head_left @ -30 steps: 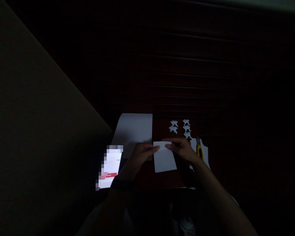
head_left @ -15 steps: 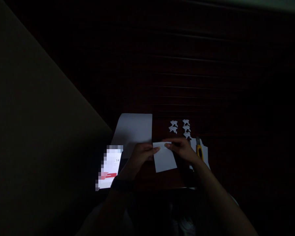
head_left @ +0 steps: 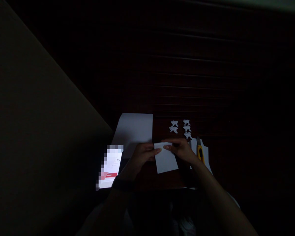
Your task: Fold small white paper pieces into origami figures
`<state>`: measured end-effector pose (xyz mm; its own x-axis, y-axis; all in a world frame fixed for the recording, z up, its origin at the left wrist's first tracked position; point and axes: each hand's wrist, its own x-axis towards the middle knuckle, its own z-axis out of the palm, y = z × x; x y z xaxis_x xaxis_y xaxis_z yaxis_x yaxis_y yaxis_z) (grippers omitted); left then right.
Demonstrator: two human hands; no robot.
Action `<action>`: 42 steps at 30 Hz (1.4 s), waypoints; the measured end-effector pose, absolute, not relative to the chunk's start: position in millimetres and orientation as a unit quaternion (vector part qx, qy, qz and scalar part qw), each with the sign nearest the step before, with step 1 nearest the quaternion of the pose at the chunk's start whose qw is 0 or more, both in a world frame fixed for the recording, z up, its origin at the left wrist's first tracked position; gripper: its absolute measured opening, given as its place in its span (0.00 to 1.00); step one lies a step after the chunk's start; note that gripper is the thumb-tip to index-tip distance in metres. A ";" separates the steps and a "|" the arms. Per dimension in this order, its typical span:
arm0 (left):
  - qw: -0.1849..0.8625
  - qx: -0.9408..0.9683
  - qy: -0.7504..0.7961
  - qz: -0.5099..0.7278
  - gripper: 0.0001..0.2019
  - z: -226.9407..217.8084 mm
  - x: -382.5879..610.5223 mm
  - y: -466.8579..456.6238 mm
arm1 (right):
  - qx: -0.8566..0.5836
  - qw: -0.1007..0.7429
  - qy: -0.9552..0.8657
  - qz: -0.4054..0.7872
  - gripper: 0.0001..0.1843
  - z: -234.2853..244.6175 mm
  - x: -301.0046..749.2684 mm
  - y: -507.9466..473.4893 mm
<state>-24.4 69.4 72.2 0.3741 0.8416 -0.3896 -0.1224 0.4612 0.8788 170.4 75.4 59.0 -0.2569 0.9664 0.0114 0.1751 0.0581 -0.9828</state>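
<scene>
In a very dark scene a small white sheet of paper (head_left: pixel 166 161) lies on a dark wooden table (head_left: pixel 211 98). My left hand (head_left: pixel 142 156) pinches the sheet's top left corner. My right hand (head_left: pixel 180 149) pinches its top edge just to the right, and the fingertips of both hands almost meet. Both hands are closed on the paper. Beyond my right hand lie several small folded white paper figures (head_left: pixel 180 127) in two short rows.
A larger white sheet (head_left: pixel 134 129) lies behind my left hand. A lit phone screen (head_left: pixel 110 167) glows at the left. A yellow utility knife (head_left: pixel 199 151) rests on more white paper at the right. A dull flat surface (head_left: pixel 27 131) fills the left side.
My fingertips have drawn closer together along the top edge of the small sheet, and the sheet has shifted slightly to the right. The rest stays as it was.
</scene>
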 end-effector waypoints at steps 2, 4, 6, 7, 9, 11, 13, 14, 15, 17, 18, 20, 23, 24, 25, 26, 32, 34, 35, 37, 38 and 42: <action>0.728 0.397 0.449 0.334 0.16 72.4 -24.6 69.6 | -0.472 0.387 -0.604 0.513 0.16 58.6 170.4 75.4; 0.728 0.398 0.444 0.338 0.16 72.1 -24.9 69.5 | -0.475 0.384 -0.598 0.520 0.17 58.6 170.9 75.2; 0.729 0.401 0.440 0.338 0.17 71.7 -25.2 69.1 | -0.475 0.377 -0.596 0.525 0.17 58.9 171.9 75.1; 0.729 0.403 0.437 0.338 0.17 71.5 -25.3 68.8 | -0.476 0.374 -0.597 0.526 0.17 59.1 172.5 75.2; 0.731 0.406 0.430 0.341 0.18 71.4 -25.5 67.8 | -0.477 0.370 -0.599 0.526 0.17 59.6 173.9 75.6; 0.731 0.406 0.423 0.349 0.18 71.2 -25.5 66.8 | -0.472 0.373 -0.606 0.521 0.16 59.9 175.0 76.2; 0.733 0.402 0.418 0.355 0.17 70.7 -25.4 66.1 | -0.462 0.377 -0.617 0.513 0.16 60.2 175.7 76.8; 0.735 0.400 0.417 0.356 0.17 70.1 -25.4 66.0 | -0.458 0.380 -0.622 0.509 0.16 60.3 175.8 77.1; 0.737 0.397 0.416 0.355 0.17 69.3 -25.4 66.1 | -0.454 0.381 -0.626 0.507 0.16 60.5 176.0 77.2; 0.741 0.390 0.417 0.354 0.16 67.3 -25.4 66.7 | -0.449 0.384 -0.628 0.507 0.16 61.1 176.1 77.2; 0.743 0.385 0.418 0.354 0.15 66.2 -25.4 67.2 | -0.448 0.386 -0.625 0.509 0.16 61.3 176.2 77.1; 0.751 0.371 0.415 0.354 0.14 64.4 -25.5 68.1 | -0.451 0.390 -0.619 0.511 0.15 61.7 176.5 76.8; 0.767 0.347 0.406 0.355 0.15 62.0 -26.1 69.0 | -0.462 0.396 -0.609 0.510 0.15 61.4 177.2 76.6; 0.769 0.340 0.407 0.357 0.15 60.9 -26.5 69.3 | -0.466 0.397 -0.606 0.508 0.15 61.0 177.5 76.7; 0.772 0.333 0.407 0.357 0.15 59.6 -26.9 69.5 | -0.470 0.398 -0.604 0.506 0.15 60.6 177.8 76.8; 0.774 0.328 0.408 0.357 0.16 58.0 -27.3 69.7 | -0.473 0.398 -0.603 0.504 0.16 60.1 178.1 76.9; 0.760 0.322 0.430 0.365 0.15 51.5 -29.0 70.1 | -0.487 0.403 -0.604 0.486 0.16 57.7 179.9 77.3; 0.756 0.325 0.432 0.369 0.15 53.1 -28.4 69.8 | -0.489 0.400 -0.603 0.488 0.16 57.1 180.1 77.6; 0.754 0.327 0.432 0.372 0.14 54.5 -27.9 69.6 | -0.489 0.398 -0.603 0.489 0.16 56.8 180.1 77.8; 0.752 0.331 0.431 0.374 0.14 57.4 -26.9 69.3 | -0.490 0.397 -0.605 0.487 0.16 56.1 179.7 78.4; 0.751 0.333 0.431 0.374 0.14 58.7 -26.5 69.2 | -0.490 0.398 -0.606 0.484 0.16 55.7 179.3 78.6; 0.750 0.346 0.433 0.362 0.15 59.6 -26.1 69.7 | -0.487 0.403 -0.613 0.474 0.16 55.0 177.6 78.9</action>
<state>-26.1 69.7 59.6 0.3631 0.8419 -0.3991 -0.2432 0.4991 0.8317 177.6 78.9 55.0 -0.2005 0.9792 0.0326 0.2145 0.0763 -0.9737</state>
